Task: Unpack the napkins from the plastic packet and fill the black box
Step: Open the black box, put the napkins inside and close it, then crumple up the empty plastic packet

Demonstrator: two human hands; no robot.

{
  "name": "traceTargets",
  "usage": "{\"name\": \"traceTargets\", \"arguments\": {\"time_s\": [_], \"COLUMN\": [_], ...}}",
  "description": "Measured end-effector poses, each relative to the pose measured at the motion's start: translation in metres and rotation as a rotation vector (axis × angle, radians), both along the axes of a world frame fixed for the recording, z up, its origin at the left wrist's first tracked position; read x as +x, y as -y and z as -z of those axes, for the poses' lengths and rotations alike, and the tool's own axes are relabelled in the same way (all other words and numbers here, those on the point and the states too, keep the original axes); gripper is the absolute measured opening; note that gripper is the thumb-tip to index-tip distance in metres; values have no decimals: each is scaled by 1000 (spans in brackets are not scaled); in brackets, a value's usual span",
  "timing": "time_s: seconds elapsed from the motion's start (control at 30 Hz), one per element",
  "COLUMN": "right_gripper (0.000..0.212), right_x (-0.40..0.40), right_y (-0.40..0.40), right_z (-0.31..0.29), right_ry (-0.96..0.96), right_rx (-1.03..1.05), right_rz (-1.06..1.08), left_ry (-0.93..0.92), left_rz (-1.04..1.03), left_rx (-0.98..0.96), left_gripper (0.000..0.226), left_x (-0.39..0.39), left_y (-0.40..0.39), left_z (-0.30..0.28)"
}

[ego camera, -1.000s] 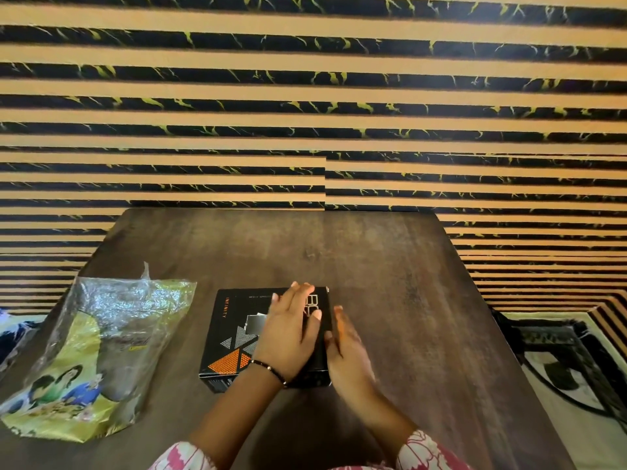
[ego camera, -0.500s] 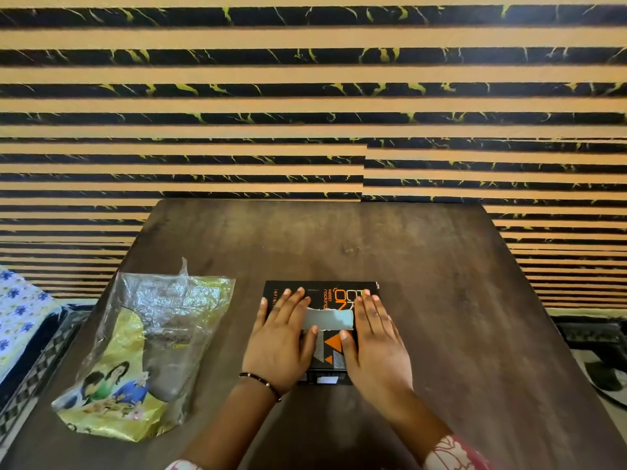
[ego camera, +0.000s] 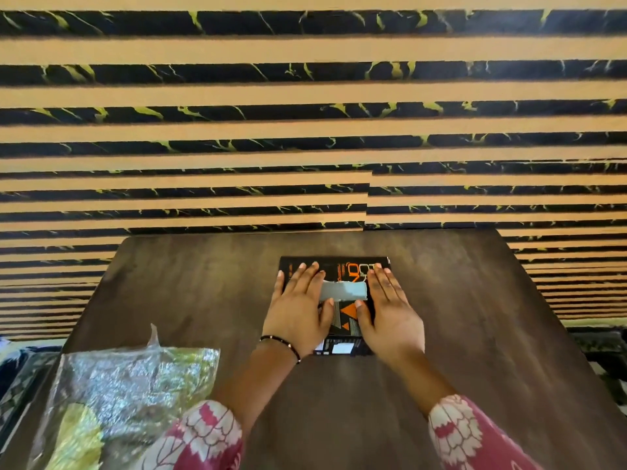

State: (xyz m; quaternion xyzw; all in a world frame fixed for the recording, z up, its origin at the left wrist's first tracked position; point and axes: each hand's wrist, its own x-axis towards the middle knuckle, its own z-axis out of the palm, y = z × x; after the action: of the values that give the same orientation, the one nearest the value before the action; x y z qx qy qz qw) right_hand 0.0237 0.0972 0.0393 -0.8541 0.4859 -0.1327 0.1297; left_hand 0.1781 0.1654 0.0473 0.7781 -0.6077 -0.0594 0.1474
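The black box (ego camera: 353,269), printed with orange shapes and lettering, lies flat in the middle of the dark wooden table (ego camera: 203,283). A pale grey strip (ego camera: 342,290) shows in its top between my hands. My left hand (ego camera: 298,310) lies palm down on the box's left half, fingers spread. On the right half my right hand (ego camera: 390,310) also rests flat. Neither hand curls around anything. The crumpled clear and yellow plastic packet (ego camera: 129,395) lies at the near left of the table, apart from both hands.
A wall of black and tan stripes (ego camera: 305,130) rises right behind the table's far edge. Dark furniture (ego camera: 604,361) shows low beyond the table's right edge. Bare tabletop lies around the box on all sides.
My right hand moved from beside the box onto its top. With both hands flat on it, the box slid away from me toward the far edge. The packet stayed in place.
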Motion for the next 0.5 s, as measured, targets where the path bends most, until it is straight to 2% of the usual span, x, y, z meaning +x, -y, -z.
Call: {"name": "traceTargets", "arguments": {"time_s": [0.27, 0.5], "right_gripper": [56, 53], "right_x": [42, 58], "right_y": [88, 123], "right_z": [2, 2], "right_ry": [45, 38], "right_rx": [-19, -56], "right_rz": [9, 18], "left_ry": [-17, 12], "left_rz": [-17, -13], "left_rx": [-13, -28], "left_gripper": [54, 53], "left_x": [38, 55], "left_y": [88, 125], "left_z": [2, 7]}}
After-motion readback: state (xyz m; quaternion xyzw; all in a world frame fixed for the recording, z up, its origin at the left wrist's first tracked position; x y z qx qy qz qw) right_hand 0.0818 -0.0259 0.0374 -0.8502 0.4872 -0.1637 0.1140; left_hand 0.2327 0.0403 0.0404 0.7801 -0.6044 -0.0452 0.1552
